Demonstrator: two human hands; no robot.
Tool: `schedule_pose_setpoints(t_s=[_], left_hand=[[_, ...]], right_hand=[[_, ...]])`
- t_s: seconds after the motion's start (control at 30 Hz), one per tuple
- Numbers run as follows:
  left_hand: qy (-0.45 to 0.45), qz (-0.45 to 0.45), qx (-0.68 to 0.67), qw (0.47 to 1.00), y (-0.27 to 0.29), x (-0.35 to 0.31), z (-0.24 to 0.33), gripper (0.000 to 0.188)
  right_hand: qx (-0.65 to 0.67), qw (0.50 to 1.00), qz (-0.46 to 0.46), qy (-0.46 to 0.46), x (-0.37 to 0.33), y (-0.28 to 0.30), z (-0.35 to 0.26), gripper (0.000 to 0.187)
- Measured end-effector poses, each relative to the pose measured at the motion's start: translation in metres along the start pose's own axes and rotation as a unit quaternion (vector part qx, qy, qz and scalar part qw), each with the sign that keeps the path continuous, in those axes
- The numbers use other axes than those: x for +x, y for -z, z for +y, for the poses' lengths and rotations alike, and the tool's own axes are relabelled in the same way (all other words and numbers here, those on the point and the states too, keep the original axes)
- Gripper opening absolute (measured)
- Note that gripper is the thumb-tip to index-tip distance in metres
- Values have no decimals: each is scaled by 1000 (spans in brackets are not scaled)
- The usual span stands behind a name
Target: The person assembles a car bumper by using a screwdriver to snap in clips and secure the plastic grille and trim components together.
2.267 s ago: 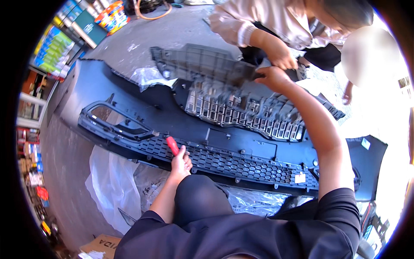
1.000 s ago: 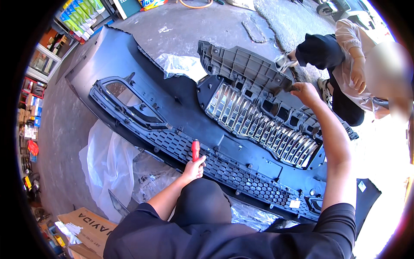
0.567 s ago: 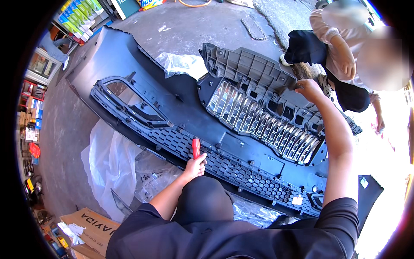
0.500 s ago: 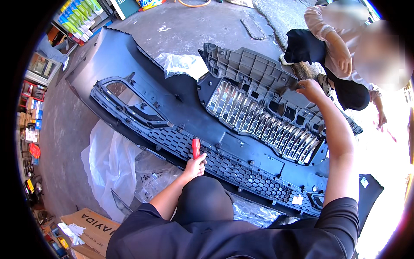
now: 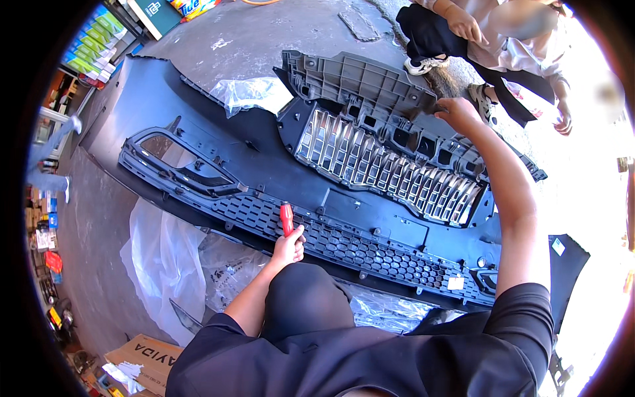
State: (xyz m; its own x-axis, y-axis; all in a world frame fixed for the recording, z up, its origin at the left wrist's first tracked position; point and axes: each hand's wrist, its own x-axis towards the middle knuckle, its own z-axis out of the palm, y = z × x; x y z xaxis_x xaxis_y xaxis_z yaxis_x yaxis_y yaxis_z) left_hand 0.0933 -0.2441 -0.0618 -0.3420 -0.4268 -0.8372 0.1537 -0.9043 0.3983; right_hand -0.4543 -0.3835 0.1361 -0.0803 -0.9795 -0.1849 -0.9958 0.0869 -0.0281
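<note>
My left hand is closed around a red-handled screwdriver, its black butt end pointing up and its shaft not visible. It stands over the mesh lower grille of a black car bumper, which lies with its inner side up. At the far side, my right hand pinches the upper edge of a grey plastic panel. That panel runs along the back of a chrome-slatted radiator grille set in the bumper.
Beyond the panel a person crouches, hands apart from mine. Clear plastic film lies under the bumper's near edge, with more film behind it. A cardboard box sits at lower left; shelved goods line the left.
The view has shifted, so the bumper appears further up and left. Both my hands keep their holds. The crouching person's upper body and hands have moved up and away from the panel.
</note>
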Motion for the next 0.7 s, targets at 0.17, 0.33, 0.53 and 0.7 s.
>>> schedule_pose_setpoints(t_s=[0.17, 0.33, 0.53, 0.7], left_hand=[[3, -3, 7, 1000, 1, 0, -2, 43], [3, 1, -2, 1000, 0, 0, 0, 42], [10, 8, 24, 1000, -6, -2, 1, 41], [3, 10, 13, 1000, -4, -8, 2, 40]], right_hand=[[16, 1000, 11, 9, -4, 3, -3, 39], [29, 1000, 3, 8, -13, 24, -8, 29], [7, 998, 45, 45, 4, 12, -34, 26], [-8, 997, 71, 21, 10, 5, -47, 24]])
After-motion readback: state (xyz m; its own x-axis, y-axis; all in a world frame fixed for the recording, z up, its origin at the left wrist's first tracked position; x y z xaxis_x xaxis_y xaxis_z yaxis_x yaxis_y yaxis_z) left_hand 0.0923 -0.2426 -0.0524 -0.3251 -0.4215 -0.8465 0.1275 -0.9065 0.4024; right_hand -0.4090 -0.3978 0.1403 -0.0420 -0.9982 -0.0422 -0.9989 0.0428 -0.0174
